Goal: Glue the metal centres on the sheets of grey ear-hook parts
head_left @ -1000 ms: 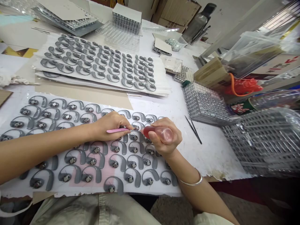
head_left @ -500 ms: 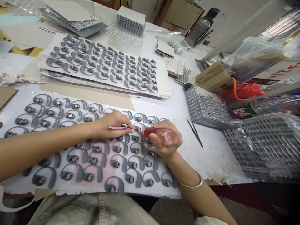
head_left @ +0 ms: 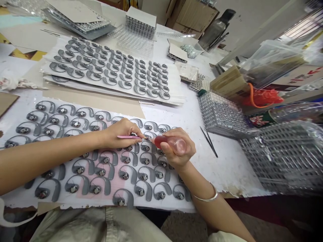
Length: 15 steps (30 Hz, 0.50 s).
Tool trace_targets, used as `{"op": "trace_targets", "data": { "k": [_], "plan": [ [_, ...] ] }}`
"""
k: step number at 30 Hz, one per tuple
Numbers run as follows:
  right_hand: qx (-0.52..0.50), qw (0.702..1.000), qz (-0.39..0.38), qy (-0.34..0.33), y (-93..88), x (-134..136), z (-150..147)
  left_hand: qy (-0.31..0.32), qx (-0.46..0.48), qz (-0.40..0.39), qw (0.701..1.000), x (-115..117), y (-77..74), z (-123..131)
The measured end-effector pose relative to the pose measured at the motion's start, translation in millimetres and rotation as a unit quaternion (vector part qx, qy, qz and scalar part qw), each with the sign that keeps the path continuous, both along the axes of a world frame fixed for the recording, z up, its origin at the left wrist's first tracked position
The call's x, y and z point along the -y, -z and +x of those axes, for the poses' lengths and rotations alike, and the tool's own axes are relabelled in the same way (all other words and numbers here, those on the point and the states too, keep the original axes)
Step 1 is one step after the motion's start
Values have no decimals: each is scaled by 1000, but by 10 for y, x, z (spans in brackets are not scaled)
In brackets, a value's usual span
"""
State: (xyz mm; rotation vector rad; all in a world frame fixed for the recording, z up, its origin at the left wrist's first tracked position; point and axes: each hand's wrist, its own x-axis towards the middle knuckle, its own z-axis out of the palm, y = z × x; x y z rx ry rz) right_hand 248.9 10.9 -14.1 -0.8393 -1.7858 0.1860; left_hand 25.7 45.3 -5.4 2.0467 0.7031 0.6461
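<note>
Basically left hand [head_left: 122,133] pinches pink tool [head_left: 127,137], right hand [head_left: 187,148] wraps red bottle [head_left: 173,144] – likely soft, best gripped mid-body; grey hooks [head_left: 107,185] look light, hold by the curve

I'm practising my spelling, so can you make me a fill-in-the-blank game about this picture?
1. The left hand holds a slim tool coloured ____.
2. The bottle is held in the person's ____ hand.
3. The curved pieces lying in rows are mostly coloured ____.

Missing words: pink; right; grey.
</note>
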Motion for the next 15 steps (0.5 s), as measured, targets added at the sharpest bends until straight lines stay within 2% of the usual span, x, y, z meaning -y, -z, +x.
{"op": "trace_targets", "data": {
  "k": [2,5,7,10,13,15],
  "plan": [
    [-34,999,-27,-2,-6,-17,-2,-5,3,-7,1000,17,-10,5],
    [-183,976,-115,16,-41,-133,89,-24,-3,-31,999,57,-22,17],
    [-315,931,-180,40,-82,-277,247,-41,-14,-54,998,87,-43,29],
    [-471,836,-281,38,-152,-519,599,-74,-39,-69,994,125,-123,25],
    [-535,757,-375,17,-194,-682,921,-129,-56,-76,987,156,-270,-69],
    [-561,730,-391,2,-193,-730,1031,-184,-56,-91,977,186,-384,-207]
  ]
}}
